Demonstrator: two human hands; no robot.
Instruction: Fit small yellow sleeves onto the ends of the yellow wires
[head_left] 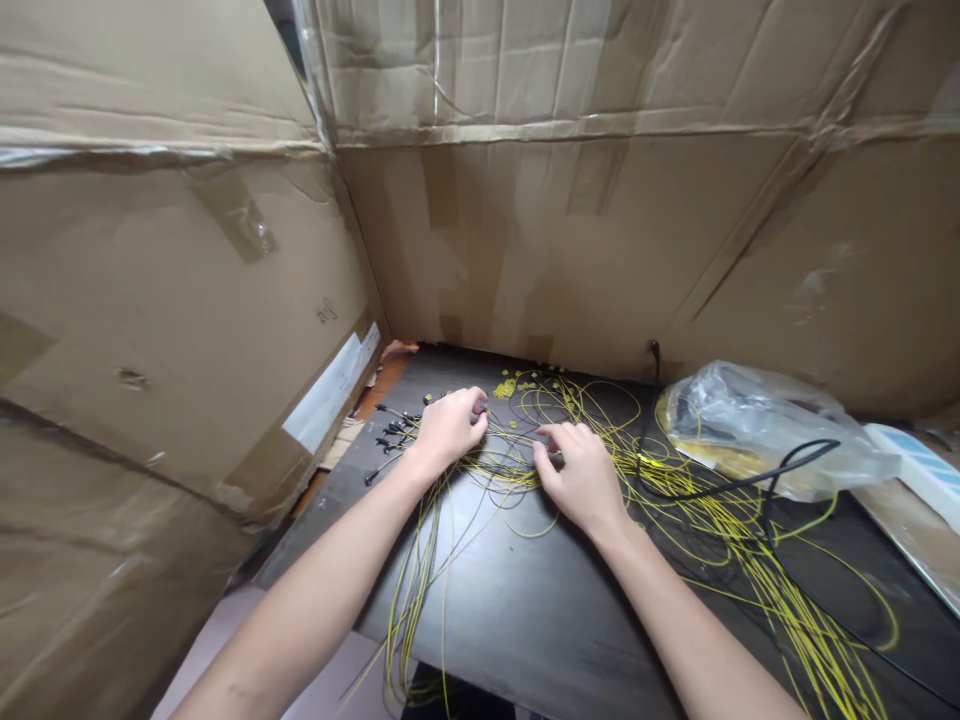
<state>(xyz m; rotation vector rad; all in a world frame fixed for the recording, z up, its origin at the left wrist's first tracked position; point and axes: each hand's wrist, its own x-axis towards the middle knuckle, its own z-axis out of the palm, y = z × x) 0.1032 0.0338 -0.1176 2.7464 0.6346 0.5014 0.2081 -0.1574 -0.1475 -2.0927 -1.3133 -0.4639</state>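
My left hand (pixel 452 428) is over the table, its thumb and fingers curled together in a pinch. Whatever sits between those fingertips is too small to make out. To its left lie several thin cables with black connector ends (pixel 391 432). My right hand (pixel 581 472) hovers close by, thumb and forefinger bent towards each other over the wires; what they grip, if anything, is unclear. Yellow and dark thin wires (pixel 502 465) run between the two hands. A large bundle of yellow wires (pixel 724 525) spreads out to the right.
Small yellow pieces (pixel 506 388) are scattered behind the hands on the dark table (pixel 517 600). A black cable (pixel 750 490) loops across the right side, beside a clear plastic bag (pixel 772 420) and a white-and-blue object (pixel 915 470). Cardboard walls (pixel 510 260) enclose the back and left.
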